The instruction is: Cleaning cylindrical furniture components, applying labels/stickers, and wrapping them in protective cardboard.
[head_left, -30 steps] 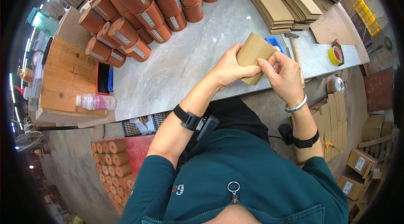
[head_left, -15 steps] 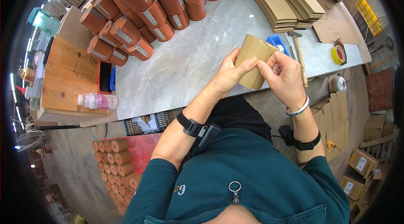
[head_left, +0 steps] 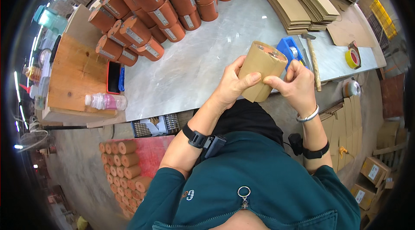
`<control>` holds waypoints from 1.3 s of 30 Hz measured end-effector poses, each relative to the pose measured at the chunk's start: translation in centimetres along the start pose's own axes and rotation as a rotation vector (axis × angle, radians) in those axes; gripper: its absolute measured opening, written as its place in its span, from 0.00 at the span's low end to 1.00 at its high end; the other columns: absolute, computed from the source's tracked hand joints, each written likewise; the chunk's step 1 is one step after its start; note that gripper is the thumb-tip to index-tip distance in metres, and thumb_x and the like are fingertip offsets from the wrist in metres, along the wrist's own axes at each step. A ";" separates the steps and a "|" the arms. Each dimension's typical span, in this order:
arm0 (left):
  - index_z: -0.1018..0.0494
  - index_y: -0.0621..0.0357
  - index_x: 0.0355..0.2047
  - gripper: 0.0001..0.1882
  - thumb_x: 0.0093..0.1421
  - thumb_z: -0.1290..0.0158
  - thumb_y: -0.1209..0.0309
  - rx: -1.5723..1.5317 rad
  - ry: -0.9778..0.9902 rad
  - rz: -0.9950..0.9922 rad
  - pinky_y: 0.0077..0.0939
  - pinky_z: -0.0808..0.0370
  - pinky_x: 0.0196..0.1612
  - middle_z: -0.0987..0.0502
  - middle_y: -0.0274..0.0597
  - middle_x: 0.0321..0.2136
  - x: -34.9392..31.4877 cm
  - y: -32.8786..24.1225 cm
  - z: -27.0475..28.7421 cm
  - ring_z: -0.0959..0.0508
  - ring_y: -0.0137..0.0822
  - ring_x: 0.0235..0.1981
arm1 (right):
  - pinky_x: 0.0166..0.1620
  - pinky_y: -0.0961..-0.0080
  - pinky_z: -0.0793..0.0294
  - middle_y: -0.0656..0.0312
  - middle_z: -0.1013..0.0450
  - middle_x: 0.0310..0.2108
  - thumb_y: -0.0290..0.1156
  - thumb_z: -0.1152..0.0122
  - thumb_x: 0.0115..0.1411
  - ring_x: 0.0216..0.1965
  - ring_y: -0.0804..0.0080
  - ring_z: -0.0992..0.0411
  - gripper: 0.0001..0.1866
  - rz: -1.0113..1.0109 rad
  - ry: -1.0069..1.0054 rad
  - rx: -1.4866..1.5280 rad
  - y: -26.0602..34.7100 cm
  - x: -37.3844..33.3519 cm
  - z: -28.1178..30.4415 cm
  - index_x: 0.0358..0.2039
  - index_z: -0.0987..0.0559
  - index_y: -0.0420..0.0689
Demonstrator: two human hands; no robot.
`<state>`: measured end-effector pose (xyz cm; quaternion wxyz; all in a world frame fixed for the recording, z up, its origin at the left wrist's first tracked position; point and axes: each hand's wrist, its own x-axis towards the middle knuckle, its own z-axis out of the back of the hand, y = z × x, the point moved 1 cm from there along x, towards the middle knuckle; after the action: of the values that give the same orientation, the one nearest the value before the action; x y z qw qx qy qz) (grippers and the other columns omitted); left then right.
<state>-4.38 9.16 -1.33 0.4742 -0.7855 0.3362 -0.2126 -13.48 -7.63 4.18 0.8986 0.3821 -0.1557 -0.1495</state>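
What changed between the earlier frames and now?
The brown roll has tipped, its far end turning toward the camera. The right hand has parted its fingers from its thumb. The left hand kept its grip; hammer and tape stayed put.

One head-worn fisheye camera looks down, close above the shirt (head_left: 263, 169), past left hand (head_left: 230, 87) and right hand (head_left: 300, 87), onto the table (head_left: 186, 66)

White labels (head_left: 373, 171) mark cardboard boxes (head_left: 365, 167) at your right, their print too small to read. A pink label (head_left: 114, 101) wraps the clear bottle (head_left: 97, 100) at left; a white-and-orange emblem (head_left: 190, 195) marks your teal top (head_left: 259, 165).
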 end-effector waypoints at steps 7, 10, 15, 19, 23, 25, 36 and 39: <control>0.41 0.66 0.63 0.52 0.47 0.34 0.46 -0.190 0.107 0.047 0.33 0.28 0.58 0.28 0.46 0.53 -3.0 -1.5 1.1 0.26 0.37 0.55 | 0.41 0.74 0.21 0.53 0.21 0.41 0.44 0.19 0.43 0.39 0.68 0.21 0.41 0.273 0.113 0.494 3.6 -1.0 -2.6 0.51 0.28 0.34; 0.40 0.66 0.63 0.50 0.47 0.33 0.49 -0.191 0.100 -0.029 0.33 0.28 0.58 0.27 0.45 0.53 -5.0 -3.6 2.2 0.26 0.35 0.54 | 0.43 0.72 0.22 0.53 0.21 0.42 0.43 0.19 0.43 0.41 0.67 0.20 0.41 0.501 0.195 0.358 5.7 -0.3 -3.2 0.52 0.28 0.35; 0.35 0.63 0.60 0.38 0.52 0.35 0.62 -0.285 -0.020 -0.100 0.30 0.27 0.55 0.26 0.42 0.51 -8.6 -2.2 3.8 0.25 0.33 0.51 | 0.48 0.71 0.24 0.55 0.24 0.47 0.45 0.23 0.48 0.46 0.67 0.23 0.41 0.301 0.512 0.501 6.0 -0.9 -4.9 0.55 0.30 0.34; 0.35 0.65 0.60 0.40 0.51 0.34 0.59 -0.263 -0.103 -0.157 0.30 0.29 0.57 0.26 0.45 0.53 -11.9 -1.4 5.6 0.27 0.34 0.54 | 0.53 0.71 0.30 0.56 0.27 0.47 0.54 0.29 0.53 0.48 0.68 0.28 0.45 0.442 0.556 0.395 5.1 -1.0 -7.6 0.59 0.33 0.33; 0.34 0.64 0.60 0.38 0.53 0.36 0.59 -0.321 -0.271 -0.200 0.31 0.29 0.57 0.26 0.44 0.54 -18.7 -0.7 9.0 0.26 0.34 0.54 | 0.49 0.73 0.27 0.58 0.26 0.44 0.44 0.31 0.58 0.44 0.72 0.27 0.35 0.460 0.874 0.440 8.4 -2.4 -13.2 0.57 0.32 0.33; 0.35 0.62 0.61 0.37 0.57 0.40 0.54 -0.407 -0.373 -0.205 0.33 0.29 0.58 0.26 0.44 0.54 -22.1 0.5 10.6 0.25 0.37 0.54 | 0.47 0.74 0.24 0.55 0.23 0.43 0.33 0.34 0.60 0.41 0.72 0.23 0.29 0.486 1.001 0.396 8.5 -2.4 -15.8 0.57 0.31 0.33; 0.40 0.55 0.64 0.42 0.57 0.45 0.41 -1.213 -1.260 -0.705 0.55 0.29 0.57 0.32 0.53 0.57 -44.5 11.9 19.7 0.28 0.55 0.55 | 0.39 0.77 0.24 0.54 0.21 0.33 0.23 0.40 0.61 0.31 0.72 0.23 0.18 0.544 0.928 0.160 4.4 -1.2 -18.6 0.52 0.26 0.32; 0.39 0.54 0.62 0.41 0.58 0.47 0.40 -1.201 -1.494 -0.727 0.54 0.29 0.56 0.32 0.51 0.57 -47.7 13.0 21.9 0.28 0.51 0.55 | 0.36 0.80 0.23 0.57 0.23 0.31 0.22 0.41 0.62 0.30 0.75 0.24 0.16 0.498 0.891 0.172 2.9 -0.9 -18.8 0.50 0.26 0.32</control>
<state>-26.97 52.96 -23.71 -0.0020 -0.8795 -0.2523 0.4035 -6.45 6.67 -6.21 0.8513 0.4327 0.1441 0.2595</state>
